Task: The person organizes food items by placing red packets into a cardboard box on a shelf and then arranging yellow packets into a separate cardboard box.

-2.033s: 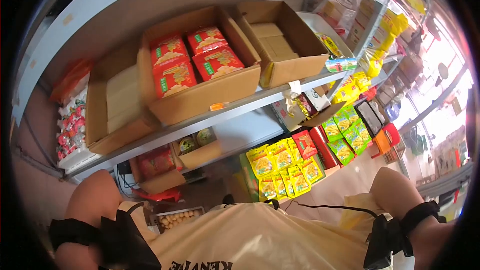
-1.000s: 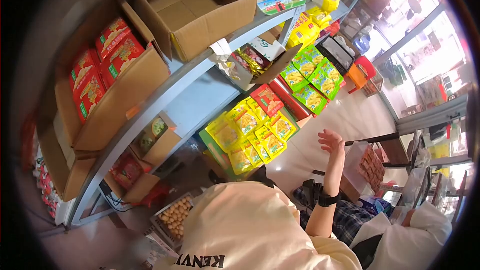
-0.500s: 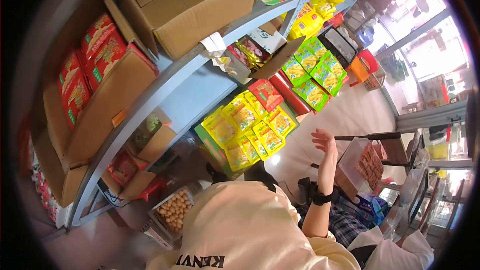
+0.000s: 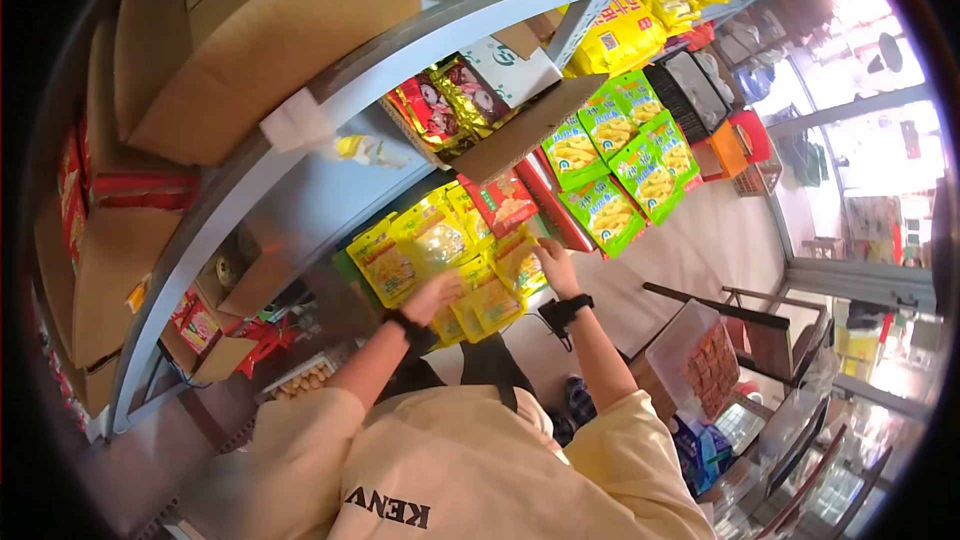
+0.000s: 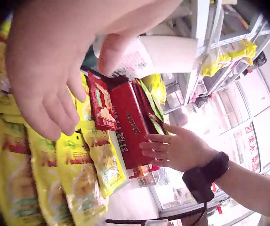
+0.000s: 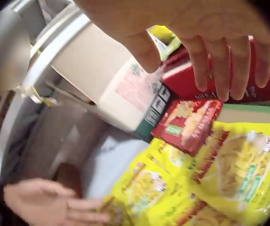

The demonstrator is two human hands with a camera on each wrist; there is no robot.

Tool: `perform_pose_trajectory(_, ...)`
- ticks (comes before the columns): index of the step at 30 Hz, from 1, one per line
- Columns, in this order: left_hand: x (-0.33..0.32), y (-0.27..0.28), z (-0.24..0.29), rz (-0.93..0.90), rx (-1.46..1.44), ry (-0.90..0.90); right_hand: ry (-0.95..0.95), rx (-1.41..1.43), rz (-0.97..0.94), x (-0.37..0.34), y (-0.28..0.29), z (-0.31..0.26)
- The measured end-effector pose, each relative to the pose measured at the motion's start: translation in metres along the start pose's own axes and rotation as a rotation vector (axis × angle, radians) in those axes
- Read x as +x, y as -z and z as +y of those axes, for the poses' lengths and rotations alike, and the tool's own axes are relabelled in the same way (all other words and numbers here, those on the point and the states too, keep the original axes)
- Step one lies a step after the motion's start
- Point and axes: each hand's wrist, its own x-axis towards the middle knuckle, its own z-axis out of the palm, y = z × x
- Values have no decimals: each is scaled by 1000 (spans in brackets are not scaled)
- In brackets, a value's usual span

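Yellow snack packets (image 4: 430, 240) lie in overlapping rows in a low green-edged box. My left hand (image 4: 437, 295) is over their near left part; in the left wrist view its fingers (image 5: 50, 113) hang loosely above the packets, holding nothing. Toward the right end of the rows is my right hand (image 4: 556, 267), its fingers (image 6: 219, 66) extended and apart in the right wrist view, with nothing between them. Just beyond the yellow packets lies one red snack packet (image 4: 497, 202), beside a red box (image 5: 130, 125).
Green snack packets (image 4: 610, 195) lie on the right. An open carton (image 4: 500, 145) of red and gold packs stands behind, below the curved metal shelf edge (image 4: 215, 205). Eggs (image 4: 305, 378) sit low on the left. A dark-framed chair (image 4: 760, 315) stands at right.
The view has come nearer the yellow packets. My right hand, raised at right half a second ago, has moved left to them. My left hand has come into view over the packets.
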Motion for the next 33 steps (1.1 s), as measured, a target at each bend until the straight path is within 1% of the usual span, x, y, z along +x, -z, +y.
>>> perform_pose_trajectory(1,32,-8,2,-11,-8,-28,-38,-50,-30,9,1,-17)
perform_pose_trajectory(2,63,-12,2,-19,-13,-56,-22,-55,-57,23,-1,-22)
perform_pose_trajectory(3,71,-33,17,94,-15,-106,-5,-58,-82,38,-5,-23)
perform_pose_trajectory(5,109,-43,29,121,22,-207,143,-126,9,64,-19,-15)
perform_pose_trajectory(6,114,-49,37,120,51,-231,212,-159,58,73,-26,-9)
perform_pose_trajectory(8,113,-58,50,107,115,-268,242,-204,84,82,-42,4)
perform_pose_trajectory(10,125,-51,43,120,123,-316,279,-264,158,76,-50,4)
perform_pose_trajectory(11,128,-49,39,122,124,-341,214,-106,104,69,-53,10)
perform_pose_trajectory(12,125,-44,37,89,117,-314,154,50,53,61,-60,26)
perform_pose_trajectory(14,107,-26,33,14,102,-277,-4,265,-121,39,-49,18)
perform_pose_trajectory(15,101,-19,29,17,94,-255,-112,323,-251,23,-38,3)
perform_pose_trajectory(16,96,-12,24,20,87,-234,-83,292,-197,9,-41,6)
perform_pose_trajectory(17,89,-6,20,22,78,-213,-142,570,-178,-14,-32,-29)
perform_pose_trajectory(19,48,-6,29,-42,57,-218,-186,603,-126,-42,-39,-29)
perform_pose_trajectory(21,14,1,31,-87,53,-237,-182,675,-148,-72,-38,-43)
perform_pose_trajectory(22,0,8,31,-104,97,-271,-171,710,-162,-85,-36,-54)
perform_pose_trajectory(23,-17,15,30,-117,92,-266,-153,733,-210,-97,-33,-60)
perform_pose_trajectory(25,-74,16,44,-147,106,-311,-123,709,-317,-118,-28,-90)
perform_pose_trajectory(27,-101,41,36,-156,339,-517,-25,651,-458,-140,-25,-123)
perform_pose_trajectory(28,-131,43,41,-160,310,-496,-13,625,-495,-150,-31,-132)
perform_pose_trajectory(29,-156,47,45,-149,335,-567,16,593,-532,-159,-36,-142)
perform_pose_trajectory(31,-195,64,45,-88,426,-721,123,464,-566,-181,-46,-178)
perform_pose_trajectory(33,-231,85,45,-19,438,-838,283,305,-541,-195,-64,-197)
